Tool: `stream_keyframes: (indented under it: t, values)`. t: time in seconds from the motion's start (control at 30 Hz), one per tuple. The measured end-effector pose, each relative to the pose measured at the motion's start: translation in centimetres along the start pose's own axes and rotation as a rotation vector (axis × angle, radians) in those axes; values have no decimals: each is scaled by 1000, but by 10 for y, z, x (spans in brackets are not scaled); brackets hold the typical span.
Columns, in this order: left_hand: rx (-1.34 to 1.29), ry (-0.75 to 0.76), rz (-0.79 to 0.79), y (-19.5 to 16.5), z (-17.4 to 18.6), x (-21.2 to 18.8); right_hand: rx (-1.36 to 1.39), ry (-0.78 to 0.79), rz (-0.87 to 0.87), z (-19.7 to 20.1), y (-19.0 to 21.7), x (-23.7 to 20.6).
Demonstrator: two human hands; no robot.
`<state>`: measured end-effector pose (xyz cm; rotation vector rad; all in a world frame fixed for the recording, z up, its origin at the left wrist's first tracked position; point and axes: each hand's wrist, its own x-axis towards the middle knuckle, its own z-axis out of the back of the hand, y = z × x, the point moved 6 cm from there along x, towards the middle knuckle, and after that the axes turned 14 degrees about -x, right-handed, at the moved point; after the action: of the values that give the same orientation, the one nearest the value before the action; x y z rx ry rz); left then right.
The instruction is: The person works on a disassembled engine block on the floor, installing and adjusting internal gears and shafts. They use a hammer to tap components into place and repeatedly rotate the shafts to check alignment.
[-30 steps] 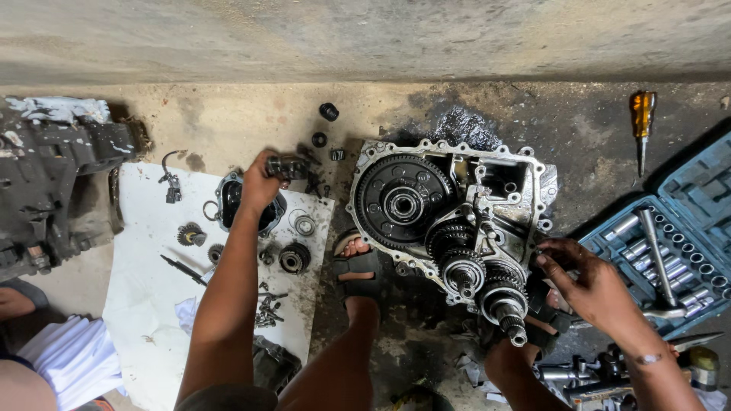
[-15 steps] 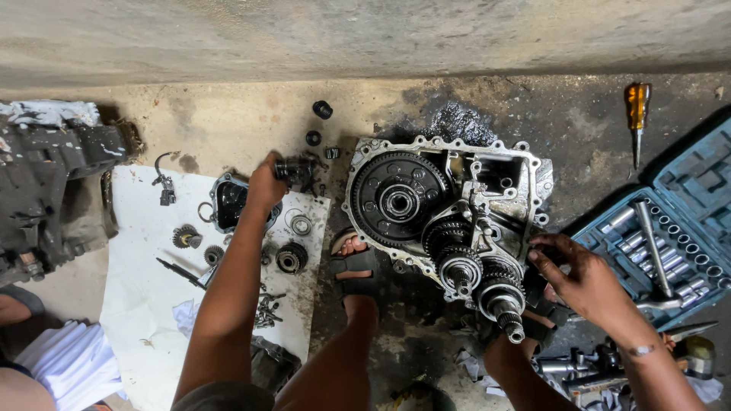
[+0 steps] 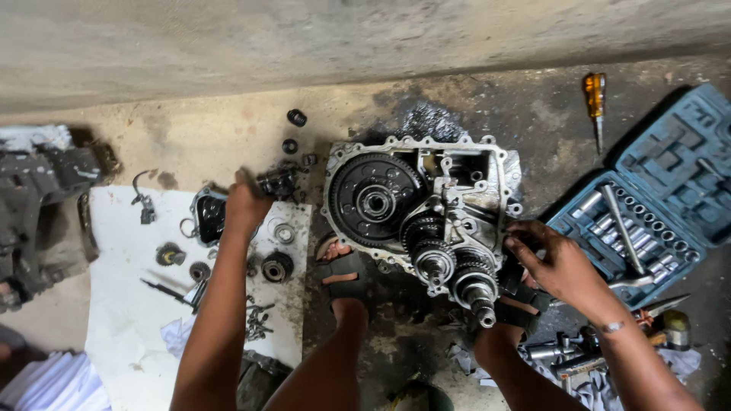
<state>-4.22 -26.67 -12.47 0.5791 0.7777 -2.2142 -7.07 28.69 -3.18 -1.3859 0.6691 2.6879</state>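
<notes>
Your left hand fingers pinch a small dark greasy metal gear cluster above the white sheet. Right hand curls on the open grey aluminium gearbox casing: heavy, oily, grip the rim.

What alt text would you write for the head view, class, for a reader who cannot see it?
An open gearbox housing with exposed gears lies on a dirty floor; the right hand grips its edge while the left hand holds a small dark metal part over white sheeting.
</notes>
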Motion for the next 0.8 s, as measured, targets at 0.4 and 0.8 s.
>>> stream_keyframes:
  t: [0.4,0.8]
  values:
    - [-373,185,-715,-159,-64,-129,-3,-258,347,-8,-8,10]
    - [-502,510,-650,-200,-152,-133,162,-73,369,-24,22,74]
